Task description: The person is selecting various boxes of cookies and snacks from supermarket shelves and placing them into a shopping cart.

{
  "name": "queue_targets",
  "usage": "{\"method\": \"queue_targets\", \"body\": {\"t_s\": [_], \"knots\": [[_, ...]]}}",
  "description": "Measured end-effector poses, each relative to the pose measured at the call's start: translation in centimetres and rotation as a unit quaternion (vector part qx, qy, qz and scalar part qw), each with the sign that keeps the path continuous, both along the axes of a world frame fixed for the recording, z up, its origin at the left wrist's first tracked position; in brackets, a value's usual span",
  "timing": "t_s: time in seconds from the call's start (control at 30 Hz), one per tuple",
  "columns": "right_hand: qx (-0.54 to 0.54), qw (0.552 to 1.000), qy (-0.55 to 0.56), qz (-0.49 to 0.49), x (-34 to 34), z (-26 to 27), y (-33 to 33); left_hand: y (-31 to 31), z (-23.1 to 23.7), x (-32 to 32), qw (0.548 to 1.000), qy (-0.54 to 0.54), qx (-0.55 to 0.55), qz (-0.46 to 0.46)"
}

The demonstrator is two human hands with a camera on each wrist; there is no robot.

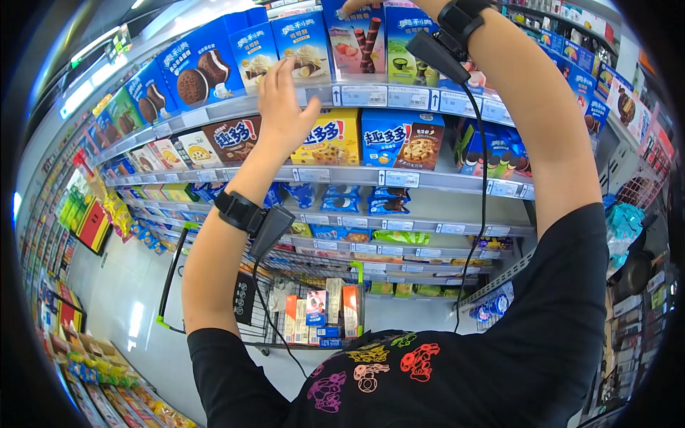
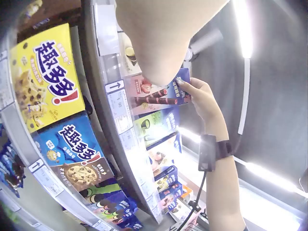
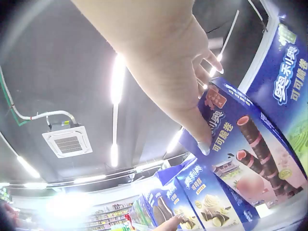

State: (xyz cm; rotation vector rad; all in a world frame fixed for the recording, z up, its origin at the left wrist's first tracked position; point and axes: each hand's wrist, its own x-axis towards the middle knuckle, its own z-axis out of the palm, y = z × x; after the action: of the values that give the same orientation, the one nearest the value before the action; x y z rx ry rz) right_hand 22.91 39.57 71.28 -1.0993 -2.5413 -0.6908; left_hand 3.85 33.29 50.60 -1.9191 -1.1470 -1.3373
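Note:
My right hand (image 3: pixel 168 82) grips the top of a blue and pink box of strawberry wafer rolls (image 3: pixel 250 154), thumb on its front and fingers behind its upper edge. The box tilts among its neighbours on the upper shelf, and the head view cuts off most of that hand. My left hand (image 1: pixel 282 107) is raised at the shelf's front edge, fingers extended and holding nothing. Just behind its fingertips stands a blue box with a cream-topped picture (image 1: pixel 255 53), with a similar box (image 1: pixel 301 44) to the right.
Beside the wafer rolls is a green-pictured box (image 1: pixel 410 43); a large cookie box (image 1: pixel 196 68) stands farther left. Cookie boxes, one yellow (image 1: pixel 335 135) and one blue (image 1: pixel 385 139), line the shelf below. A shopping cart (image 1: pixel 250 332) holding several boxes stands underneath.

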Motion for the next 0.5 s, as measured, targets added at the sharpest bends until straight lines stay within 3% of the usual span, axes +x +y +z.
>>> {"method": "queue_targets", "body": {"t_s": [0.5], "knots": [[-0.001,0.999,0.033,0.004,0.4,-0.2,0.2,-1.4,-0.2,0.3,1.0,-0.011,-0.005,0.003]]}}
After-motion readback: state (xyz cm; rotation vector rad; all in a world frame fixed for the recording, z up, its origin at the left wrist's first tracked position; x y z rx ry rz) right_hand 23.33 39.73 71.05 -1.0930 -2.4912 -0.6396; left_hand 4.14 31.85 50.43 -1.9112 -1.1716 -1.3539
